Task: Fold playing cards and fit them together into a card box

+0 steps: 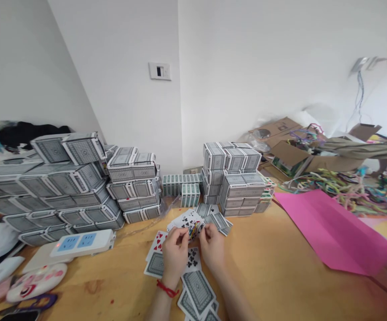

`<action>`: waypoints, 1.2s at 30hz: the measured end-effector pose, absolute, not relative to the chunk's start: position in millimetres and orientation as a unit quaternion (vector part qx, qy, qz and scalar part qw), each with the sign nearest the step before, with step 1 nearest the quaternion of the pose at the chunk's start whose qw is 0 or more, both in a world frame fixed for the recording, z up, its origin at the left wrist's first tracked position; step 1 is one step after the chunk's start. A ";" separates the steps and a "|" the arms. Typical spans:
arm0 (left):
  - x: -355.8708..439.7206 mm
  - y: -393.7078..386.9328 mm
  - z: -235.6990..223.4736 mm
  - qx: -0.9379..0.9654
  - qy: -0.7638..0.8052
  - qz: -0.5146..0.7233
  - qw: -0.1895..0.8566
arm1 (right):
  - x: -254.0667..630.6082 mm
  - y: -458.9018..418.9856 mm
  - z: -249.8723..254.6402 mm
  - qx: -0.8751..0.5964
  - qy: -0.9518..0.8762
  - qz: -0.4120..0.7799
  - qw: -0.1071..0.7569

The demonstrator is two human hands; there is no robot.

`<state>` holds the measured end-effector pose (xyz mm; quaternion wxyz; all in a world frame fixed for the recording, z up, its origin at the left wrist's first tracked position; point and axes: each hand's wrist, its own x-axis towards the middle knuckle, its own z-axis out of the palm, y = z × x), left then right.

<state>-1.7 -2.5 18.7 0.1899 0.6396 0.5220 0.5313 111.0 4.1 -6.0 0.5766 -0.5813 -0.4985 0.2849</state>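
Both of my hands meet over the wooden table [273,267] near its front middle. My left hand [175,254], with a red string on its wrist, and my right hand [212,245] are closed in a pinch on a face-up playing card [195,229] held between them. Loose playing cards [196,287] lie around and under the hands, some face up, some showing grey patterned backs. More loose cards [218,220] lie just beyond the fingers.
Stacks of grey card boxes rise at the left [66,183], centre-left [133,183] and centre [235,178]. Green boxes [183,185] stand by the wall. A white power strip [83,243] lies left. Pink paper [330,227] and cardboard boxes with coloured strands [316,151] fill the right.
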 end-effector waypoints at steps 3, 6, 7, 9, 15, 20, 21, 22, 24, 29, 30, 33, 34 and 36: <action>-1.8 -2.5 18.0 0.642 0.519 0.531 0.193 | 111.4 3.4 -3.7 -0.575 -0.491 0.311 0.577; -1.3 -3.0 17.4 0.647 0.515 0.528 0.192 | 112.4 4.1 -2.2 -0.553 -0.480 0.347 0.585; -1.1 -3.2 17.2 0.650 0.513 0.527 0.189 | 112.7 4.4 -2.3 -0.549 -0.478 0.352 0.589; -0.9 -3.5 16.5 0.658 0.510 0.522 0.184 | 112.9 5.0 -3.3 -0.548 -0.480 0.348 0.590; -1.3 -4.3 14.2 0.673 0.508 0.507 0.178 | 114.6 6.0 -5.8 -0.566 -0.491 0.317 0.582; 0.0 -6.0 16.0 0.690 0.496 0.500 0.165 | 114.6 5.9 -6.8 -0.577 -0.491 0.297 0.581; 0.2 -6.3 16.2 0.697 0.492 0.495 0.163 | 114.2 5.9 -7.2 -0.580 -0.490 0.293 0.581; 0.4 -6.6 16.2 0.704 0.488 0.491 0.160 | 113.9 5.9 -7.6 -0.582 -0.488 0.292 0.581; 0.6 -7.3 15.7 0.716 0.479 0.483 0.156 | 113.7 6.5 -8.5 -0.577 -0.484 0.301 0.585; 1.0 -9.3 15.0 0.732 0.468 0.472 0.147 | 115.4 8.3 -9.9 -0.553 -0.477 0.325 0.602; 1.1 -9.6 15.3 0.734 0.468 0.470 0.145 | 115.6 8.3 -10.1 -0.554 -0.478 0.324 0.600; 1.4 -10.0 15.7 0.739 0.467 0.467 0.135 | 115.2 7.5 -10.1 -0.567 -0.479 0.309 0.595; 1.4 -10.1 15.6 0.738 0.469 0.467 0.132 | 115.0 7.3 -10.0 -0.571 -0.478 0.305 0.594; 1.6 -10.2 15.3 0.735 0.474 0.469 0.124 | 114.7 7.2 -9.9 -0.572 -0.474 0.302 0.597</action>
